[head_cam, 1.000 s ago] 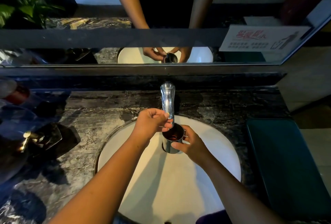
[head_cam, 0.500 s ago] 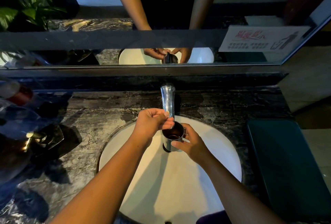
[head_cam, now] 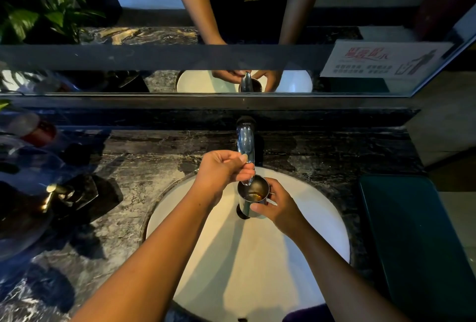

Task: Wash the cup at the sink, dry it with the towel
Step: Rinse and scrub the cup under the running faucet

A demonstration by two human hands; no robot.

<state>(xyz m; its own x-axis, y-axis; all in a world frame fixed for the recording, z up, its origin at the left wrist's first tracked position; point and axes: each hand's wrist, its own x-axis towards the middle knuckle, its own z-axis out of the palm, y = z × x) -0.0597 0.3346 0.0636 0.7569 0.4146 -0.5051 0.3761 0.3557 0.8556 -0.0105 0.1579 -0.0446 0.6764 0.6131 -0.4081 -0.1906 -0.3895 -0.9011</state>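
The right hand [head_cam: 279,205] grips the cup [head_cam: 252,196] upright under the tap [head_cam: 246,146], likely to catch water. The left hand [head_cam: 221,171], loosely curled and empty, hovers at the spout.

The cup [head_cam: 253,196] now sits a little lower and nearer in the right hand [head_cam: 279,208], so its brownish liquid shows; the left hand [head_cam: 221,172] rises slightly, thumb now against the faucet [head_cam: 246,146] spout instead of over the rim

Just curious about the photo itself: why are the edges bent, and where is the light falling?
Head view: wide-angle lens bows the mirror frame and counter; light falls brightest on the white sink, arms cast long shadows into it; dim, blurred left clutter; glare on faucet and cup.
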